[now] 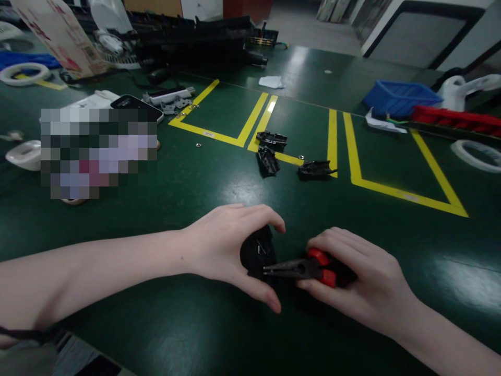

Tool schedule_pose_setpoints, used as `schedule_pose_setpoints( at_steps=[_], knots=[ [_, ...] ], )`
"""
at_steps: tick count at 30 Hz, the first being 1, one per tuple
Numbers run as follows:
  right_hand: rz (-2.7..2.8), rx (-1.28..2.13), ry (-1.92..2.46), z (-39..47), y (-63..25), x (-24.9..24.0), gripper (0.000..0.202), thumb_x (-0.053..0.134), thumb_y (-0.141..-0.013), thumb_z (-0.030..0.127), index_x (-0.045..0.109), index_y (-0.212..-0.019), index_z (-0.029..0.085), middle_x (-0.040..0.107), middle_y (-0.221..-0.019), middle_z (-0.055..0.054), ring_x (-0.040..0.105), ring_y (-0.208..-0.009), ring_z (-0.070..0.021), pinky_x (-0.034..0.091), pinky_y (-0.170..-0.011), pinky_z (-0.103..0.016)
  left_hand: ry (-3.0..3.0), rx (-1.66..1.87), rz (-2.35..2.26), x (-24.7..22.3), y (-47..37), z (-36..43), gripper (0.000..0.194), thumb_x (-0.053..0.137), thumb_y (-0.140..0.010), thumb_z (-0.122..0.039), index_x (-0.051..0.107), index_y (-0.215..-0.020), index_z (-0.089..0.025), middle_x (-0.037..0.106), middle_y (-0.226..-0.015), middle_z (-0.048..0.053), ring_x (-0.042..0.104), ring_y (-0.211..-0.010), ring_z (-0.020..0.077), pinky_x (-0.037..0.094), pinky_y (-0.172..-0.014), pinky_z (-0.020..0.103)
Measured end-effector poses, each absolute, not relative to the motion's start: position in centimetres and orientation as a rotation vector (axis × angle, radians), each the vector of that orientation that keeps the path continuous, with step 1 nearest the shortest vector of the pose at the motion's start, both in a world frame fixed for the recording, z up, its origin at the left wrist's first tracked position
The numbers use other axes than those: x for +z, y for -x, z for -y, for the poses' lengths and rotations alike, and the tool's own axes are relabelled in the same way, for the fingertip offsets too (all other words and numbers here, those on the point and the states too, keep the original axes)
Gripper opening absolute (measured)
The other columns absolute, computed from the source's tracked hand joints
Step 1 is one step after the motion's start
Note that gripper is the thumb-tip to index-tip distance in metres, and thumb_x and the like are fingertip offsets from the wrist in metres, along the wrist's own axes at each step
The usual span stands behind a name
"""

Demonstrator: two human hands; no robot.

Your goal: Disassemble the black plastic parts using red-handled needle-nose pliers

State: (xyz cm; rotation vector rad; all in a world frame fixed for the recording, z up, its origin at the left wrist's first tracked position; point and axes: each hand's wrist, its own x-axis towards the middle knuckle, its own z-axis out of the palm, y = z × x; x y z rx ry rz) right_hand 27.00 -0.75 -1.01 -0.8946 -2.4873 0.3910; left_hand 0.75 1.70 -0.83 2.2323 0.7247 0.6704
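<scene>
My left hand (230, 245) curves around a dark black plastic part (256, 250), its thumb and index finger reaching past the part on either side. A small shiny metal bit shows on the part's face; much of the rest is hidden by the hand. In my right hand (364, 282) are needle-nose pliers (299, 269) with red handles, the fingers wrapped around the grips. The pliers' tips point left and overlap the near right side of the black part; whether they touch it I cannot tell.
Three black plastic pieces (268, 160) lie beyond my hands by yellow tape marks (293, 157). A small metal ring (198, 145) sits further left. A blue bin (403, 99), red strip (457, 119) and tape roll (476, 155) are at right. Black assemblies (195, 42) stand at the back.
</scene>
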Motion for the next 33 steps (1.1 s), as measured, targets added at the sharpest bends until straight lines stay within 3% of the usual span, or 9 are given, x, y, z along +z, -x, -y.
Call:
schedule_pose_setpoints(
  at_steps=[13, 26, 33],
  knots=[
    [2.495, 0.395, 0.87, 0.73, -26.92, -1.05, 0.028, 0.066, -0.091, 0.045, 0.055, -0.097, 0.02, 0.056, -0.077, -0.001, 0.052, -0.066, -0.013, 0.041, -0.054, -0.026, -2.138, 0.597, -0.674, -0.74, -0.98, -2.0, 0.059, 0.08, -0.064, -0.069, 0.058, -0.081, -0.018, 0.057, -0.074, -0.005, 0.047, -0.064, 0.0089, 0.033, -0.06, 0.023],
    [2.486, 0.332, 0.855, 0.97, -27.04, -1.04, 0.027, 0.067, -0.09, 0.042, 0.055, -0.099, 0.019, 0.06, -0.08, -0.003, 0.056, -0.068, -0.0148, 0.044, -0.056, -0.028, -2.107, 0.544, -0.629, -0.83, -0.92, -2.35, 0.06, 0.079, -0.063, -0.072, 0.058, -0.08, -0.019, 0.058, -0.073, -0.005, 0.047, -0.063, 0.0096, 0.033, -0.061, 0.024],
    [2.379, 0.422, 0.967, 0.95, -27.06, -0.95, 0.027, 0.064, -0.092, 0.047, 0.058, -0.098, 0.021, 0.06, -0.079, -0.002, 0.056, -0.064, -0.0135, 0.043, -0.052, -0.027, -2.553, 0.577, -0.633, -1.25, -0.97, -1.76, 0.058, 0.068, -0.075, -0.073, 0.059, -0.092, -0.019, 0.057, -0.08, -0.002, 0.048, -0.064, 0.0124, 0.029, -0.058, 0.027]
  ],
)
